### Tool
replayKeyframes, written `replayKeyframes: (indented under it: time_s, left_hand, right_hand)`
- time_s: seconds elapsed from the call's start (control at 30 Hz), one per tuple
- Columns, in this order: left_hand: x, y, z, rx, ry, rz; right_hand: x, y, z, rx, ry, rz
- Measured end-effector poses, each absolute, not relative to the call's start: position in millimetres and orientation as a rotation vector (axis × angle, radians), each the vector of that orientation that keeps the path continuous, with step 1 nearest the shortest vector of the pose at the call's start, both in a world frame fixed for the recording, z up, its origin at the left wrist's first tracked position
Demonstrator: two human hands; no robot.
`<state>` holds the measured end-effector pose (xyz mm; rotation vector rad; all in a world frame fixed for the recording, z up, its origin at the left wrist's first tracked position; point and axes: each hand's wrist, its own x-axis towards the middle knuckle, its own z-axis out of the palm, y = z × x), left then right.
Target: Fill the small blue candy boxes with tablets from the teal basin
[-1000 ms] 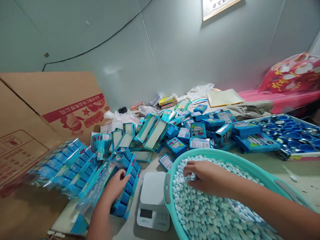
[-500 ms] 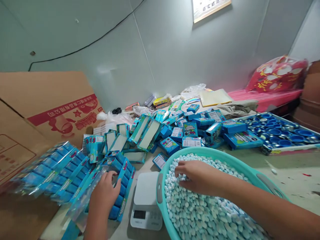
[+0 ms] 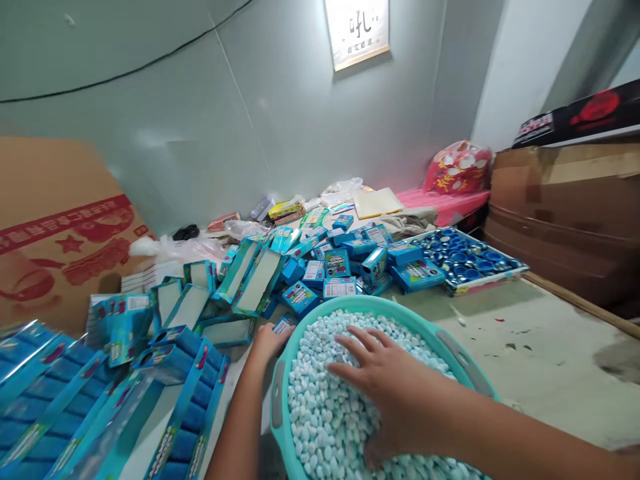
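Worktable [image 3: 540, 360], teal basin [image 3: 450, 347], blue cartons [image 3: 330, 267], tray of tins [image 3: 465, 257]
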<state>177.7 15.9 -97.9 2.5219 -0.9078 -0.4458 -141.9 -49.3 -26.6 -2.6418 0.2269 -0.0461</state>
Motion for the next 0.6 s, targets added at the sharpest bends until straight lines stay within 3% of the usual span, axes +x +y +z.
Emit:
replayKeyframes:
  time_s: [0.13,0.3,0.4,0.6]
  left_hand:
    - [176,27,-81,2.348,-0.842,-0.271]
    - [149,48,-20,2.065,-0.665,0.143]
    - [100,39,12,1.651,-0.644,-0.198]
    - [25,-27,35,1.574,-0.833,-0.813]
  right_hand:
    - [-166,-61,-37,-2.489,0.445,-0.015]
    - [-163,-66,-32,-2.415,0.375,0.002]
    - [-154,-65,-28,-2.462,0.301,-0.049]
    - [-141,-57,-29,-2.579,0.214,-0.123]
